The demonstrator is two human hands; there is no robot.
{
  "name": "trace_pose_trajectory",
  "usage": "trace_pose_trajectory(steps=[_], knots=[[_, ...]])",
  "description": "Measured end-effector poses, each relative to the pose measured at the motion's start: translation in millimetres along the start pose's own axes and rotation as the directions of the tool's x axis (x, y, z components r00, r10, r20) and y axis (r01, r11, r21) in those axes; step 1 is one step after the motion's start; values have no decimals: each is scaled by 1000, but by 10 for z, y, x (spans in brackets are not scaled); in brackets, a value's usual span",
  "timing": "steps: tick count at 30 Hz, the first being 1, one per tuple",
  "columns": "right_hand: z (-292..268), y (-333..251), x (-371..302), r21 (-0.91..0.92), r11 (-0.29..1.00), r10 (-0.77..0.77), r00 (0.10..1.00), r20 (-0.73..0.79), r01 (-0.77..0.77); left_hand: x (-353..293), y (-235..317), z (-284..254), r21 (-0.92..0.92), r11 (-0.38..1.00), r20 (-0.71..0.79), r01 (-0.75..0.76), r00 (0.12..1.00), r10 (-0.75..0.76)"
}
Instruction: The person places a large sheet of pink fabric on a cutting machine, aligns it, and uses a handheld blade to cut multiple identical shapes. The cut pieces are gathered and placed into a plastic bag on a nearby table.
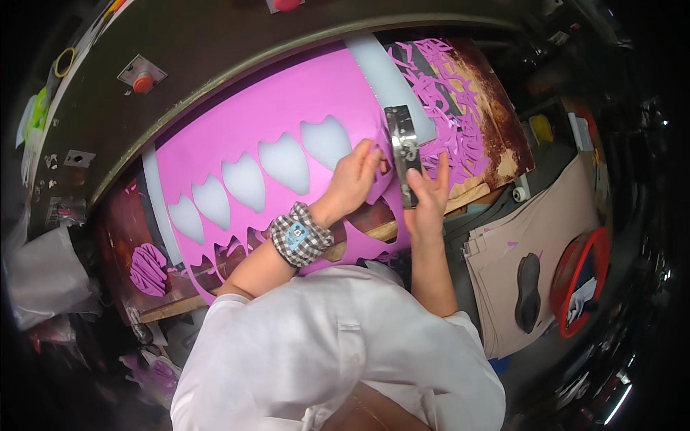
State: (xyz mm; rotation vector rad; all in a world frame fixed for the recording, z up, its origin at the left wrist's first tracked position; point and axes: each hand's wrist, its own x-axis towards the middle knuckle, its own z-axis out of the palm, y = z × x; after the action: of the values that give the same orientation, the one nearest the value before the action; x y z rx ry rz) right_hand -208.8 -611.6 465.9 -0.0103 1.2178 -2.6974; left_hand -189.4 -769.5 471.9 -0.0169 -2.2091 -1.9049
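A large pink sheet [237, 108] lies across a pale blue-white cutting board [388, 72], which shows through a row of several tooth-shaped cut-outs. My left hand [348, 185], with a checked cuff at its wrist, has its fingers curled at the sheet's right edge. The sheet looks bunched and raised there, though the fingertips are partly hidden. Upright beside it stands a dark, shiny metal cutting die [404, 147], gripped by my right hand [429, 201]. The thumb presses on the die's near face and the other fingers reach along its right side.
A dark machine beam [215, 68] with red buttons spans the far side. Pink scraps [460, 136] heap at the right; a stack of pink pieces [149, 269] sits at the left. Beige sheets [496, 287], a dark sole-shaped piece [528, 291] and a red-rimmed container [604, 255] lie lower right.
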Motion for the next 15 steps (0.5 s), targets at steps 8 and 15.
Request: trace_pose_trajectory(steps=[8,15], knots=[[-850,-473,356,875,484,303,937,-172,4,-52,-152,-506,-71,996,-129,45,990,-54],[-851,-613,246,857,513,311,921,-235,45,-229,-31,-756,-125,975,-185,182,961,-204]])
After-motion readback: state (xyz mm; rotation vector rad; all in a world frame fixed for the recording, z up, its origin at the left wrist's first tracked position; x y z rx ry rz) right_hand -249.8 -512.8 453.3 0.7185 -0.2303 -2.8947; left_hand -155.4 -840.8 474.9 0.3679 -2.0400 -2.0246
